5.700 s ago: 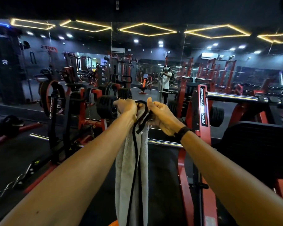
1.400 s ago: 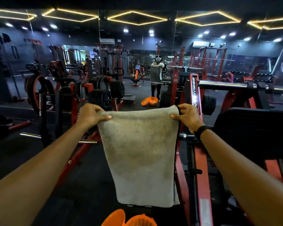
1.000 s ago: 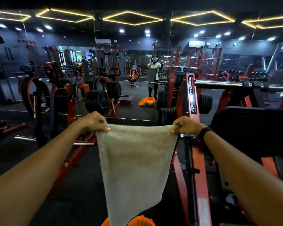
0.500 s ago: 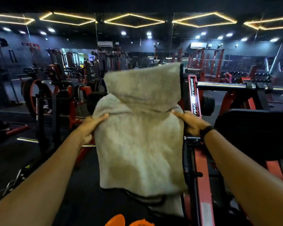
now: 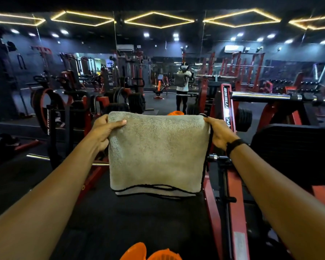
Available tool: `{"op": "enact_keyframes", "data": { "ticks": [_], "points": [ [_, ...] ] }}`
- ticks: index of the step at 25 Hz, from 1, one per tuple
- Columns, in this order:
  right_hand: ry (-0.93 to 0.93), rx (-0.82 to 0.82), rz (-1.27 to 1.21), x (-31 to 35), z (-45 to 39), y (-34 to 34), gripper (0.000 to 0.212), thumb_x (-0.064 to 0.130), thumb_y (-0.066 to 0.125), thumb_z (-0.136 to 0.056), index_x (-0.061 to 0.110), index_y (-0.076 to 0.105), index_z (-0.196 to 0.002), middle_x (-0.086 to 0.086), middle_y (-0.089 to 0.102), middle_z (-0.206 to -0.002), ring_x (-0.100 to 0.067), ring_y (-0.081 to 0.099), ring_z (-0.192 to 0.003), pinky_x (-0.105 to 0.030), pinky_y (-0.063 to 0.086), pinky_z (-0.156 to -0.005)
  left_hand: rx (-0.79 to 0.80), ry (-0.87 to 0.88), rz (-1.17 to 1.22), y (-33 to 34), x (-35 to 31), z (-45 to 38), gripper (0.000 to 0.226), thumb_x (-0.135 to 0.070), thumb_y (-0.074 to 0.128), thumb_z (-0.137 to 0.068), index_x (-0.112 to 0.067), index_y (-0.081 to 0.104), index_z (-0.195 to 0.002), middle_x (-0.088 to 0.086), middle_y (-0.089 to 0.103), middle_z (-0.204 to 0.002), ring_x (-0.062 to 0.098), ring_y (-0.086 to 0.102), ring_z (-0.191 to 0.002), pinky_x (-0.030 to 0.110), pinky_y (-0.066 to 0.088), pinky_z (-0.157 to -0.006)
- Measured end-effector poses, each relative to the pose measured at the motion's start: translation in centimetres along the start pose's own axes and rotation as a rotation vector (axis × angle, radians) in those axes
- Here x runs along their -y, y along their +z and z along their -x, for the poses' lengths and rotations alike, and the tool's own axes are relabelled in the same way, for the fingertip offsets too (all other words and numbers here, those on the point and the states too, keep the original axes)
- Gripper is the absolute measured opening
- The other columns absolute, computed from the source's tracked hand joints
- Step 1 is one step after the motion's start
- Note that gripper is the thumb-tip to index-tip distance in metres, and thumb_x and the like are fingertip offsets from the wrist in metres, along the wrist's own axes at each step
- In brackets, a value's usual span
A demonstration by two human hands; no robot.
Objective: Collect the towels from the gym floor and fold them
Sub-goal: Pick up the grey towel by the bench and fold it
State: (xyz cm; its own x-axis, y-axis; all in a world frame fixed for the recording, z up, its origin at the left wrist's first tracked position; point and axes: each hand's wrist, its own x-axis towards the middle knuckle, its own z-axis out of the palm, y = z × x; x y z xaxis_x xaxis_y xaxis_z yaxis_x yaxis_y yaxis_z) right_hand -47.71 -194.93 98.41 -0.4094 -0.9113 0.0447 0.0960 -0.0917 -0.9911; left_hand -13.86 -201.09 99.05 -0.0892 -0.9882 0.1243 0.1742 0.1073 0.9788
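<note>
Counting things up: one towel, two hands, and that's basically the whole show. The towel is a beige-grey one with a thin black edge trim, folded over so it hangs doubled in mid-air in front of the person, out at arm's length, above the dark gym floor. You can see two layers peeking out at the bottom edge, the back one hanging a touch lower.

Left hand grips the top left corner, thumb lying flat across the front of the cloth and the other fingers curled round behind it, so it's a proper pinch. Right hand has the top right corner, fingers closed on the edge; the fingertips are tucked behind the cloth so can't tell exactly how they sit. One black wristband on that right wrist.

Round about: one red and black weight machine just right of the towel, one chrome bar sticking out of it higher up, and two orange shapes at the very bottom of the view, can't tell what they are. The wall mirror ahead shows one person's reflection holding up the towel.
</note>
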Motion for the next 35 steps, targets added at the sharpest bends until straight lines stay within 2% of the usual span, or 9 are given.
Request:
{"op": "enact_keyframes", "data": {
  "ticks": [4,8,11,15,21,26,28,33,35],
  "points": [
    [0.101,-0.022,-0.181,-0.7,-0.4,-0.5,0.034,0.028,0.050,-0.093,0.017,0.056,-0.125,-0.006,0.066,-0.108,-0.023,0.060,-0.103,-0.038,0.052,-0.081,0.030,0.039,0.005,0.0,0.0,0.2,0.068,0.004,0.073,-0.076,-0.019,0.044,-0.132,0.002,0.060,-0.113,0.016,0.062,-0.095,0.028,0.053,-0.070],
    [-0.023,0.243,-0.095,-0.1,1.3,-0.9,0.031,0.023,0.066,-0.088,0.017,0.063,-0.119,-0.006,0.062,-0.124,-0.025,0.059,-0.115,-0.036,0.054,-0.085,0.122,0.046,-0.028,-0.2,-0.4,0.3,0.071,0.011,0.071,-0.073,-0.020,0.050,-0.133,0.002,0.061,-0.114,0.016,0.062,-0.100,0.025,0.058,-0.071],
    [-0.238,0.348,0.361,0.5,2.6,-1.1,0.036,-0.005,0.073,-0.074,0.009,0.065,-0.106,-0.003,0.062,-0.104,-0.019,0.059,-0.100,-0.027,0.057,-0.077,0.100,0.193,-0.495,-1.2,-0.4,-0.4,0.050,-0.002,0.082,-0.066,-0.017,0.067,-0.112,0.001,0.065,-0.104,0.016,0.062,-0.096,0.032,0.056,-0.081],
    [-0.402,0.204,0.921,-0.4,2.1,-1.3,0.020,0.012,0.082,-0.071,0.003,0.069,-0.084,-0.003,0.061,-0.078,-0.012,0.055,-0.073,-0.034,0.049,-0.072,0.085,0.418,-1.161,-2.0,0.0,-1.3,0.026,-0.041,0.084,-0.064,-0.030,0.071,-0.084,-0.001,0.067,-0.089,0.024,0.059,-0.098,0.043,0.049,-0.090],
    [0.084,0.614,0.508,-0.3,3.7,-3.8,0.028,0.010,0.076,-0.069,0.007,0.067,-0.096,-0.007,0.071,-0.092,-0.021,0.068,-0.088,-0.028,0.056,-0.074,0.586,-0.116,-0.645,-3.7,0.1,1.6,0.023,-0.016,0.077,-0.071,-0.008,0.064,-0.089,0.007,0.068,-0.089,0.017,0.066,-0.082,0.029,0.053,-0.070],
    [-0.218,-0.048,0.658,-2.3,2.5,0.8,0.030,0.029,0.084,-0.067,0.008,0.062,-0.073,-0.007,0.058,-0.070,-0.019,0.055,-0.068,-0.030,0.046,-0.056,0.198,-0.033,-0.729,0.7,1.0,2.4,0.018,-0.020,0.070,-0.082,-0.008,0.060,-0.090,0.009,0.061,-0.084,0.018,0.059,-0.071,0.027,0.050,-0.056],
    [-0.263,-0.111,0.601,-2.0,3.1,4.4,0.031,0.031,0.082,-0.068,0.007,0.065,-0.077,-0.009,0.064,-0.077,-0.020,0.060,-0.071,-0.032,0.050,-0.058,0.232,-0.070,-0.543,4.1,-0.2,3.0,0.012,-0.014,0.061,-0.087,-0.006,0.056,-0.093,0.009,0.056,-0.084,0.016,0.059,-0.069,0.029,0.054,-0.052],
    [-0.200,0.505,0.220,0.7,5.6,8.5,0.022,0.020,0.070,-0.085,0.010,0.064,-0.104,-0.008,0.069,-0.101,-0.021,0.066,-0.099,-0.034,0.055,-0.089,0.362,-0.118,-0.315,8.7,-3.2,4.2,0.018,-0.012,0.058,-0.093,-0.009,0.043,-0.085,0.011,0.058,-0.085,0.019,0.069,-0.066,0.034,0.061,-0.059],
    [-0.275,0.497,0.387,0.6,5.2,8.5,0.051,0.021,0.085,-0.069,0.014,0.057,-0.111,-0.009,0.065,-0.109,-0.023,0.063,-0.104,-0.042,0.054,-0.092,0.402,-0.141,-0.247,8.6,-3.5,4.1,0.011,-0.013,0.052,-0.097,-0.007,0.043,-0.096,0.015,0.058,-0.097,0.022,0.068,-0.077,0.036,0.061,-0.065]
  ]
}}
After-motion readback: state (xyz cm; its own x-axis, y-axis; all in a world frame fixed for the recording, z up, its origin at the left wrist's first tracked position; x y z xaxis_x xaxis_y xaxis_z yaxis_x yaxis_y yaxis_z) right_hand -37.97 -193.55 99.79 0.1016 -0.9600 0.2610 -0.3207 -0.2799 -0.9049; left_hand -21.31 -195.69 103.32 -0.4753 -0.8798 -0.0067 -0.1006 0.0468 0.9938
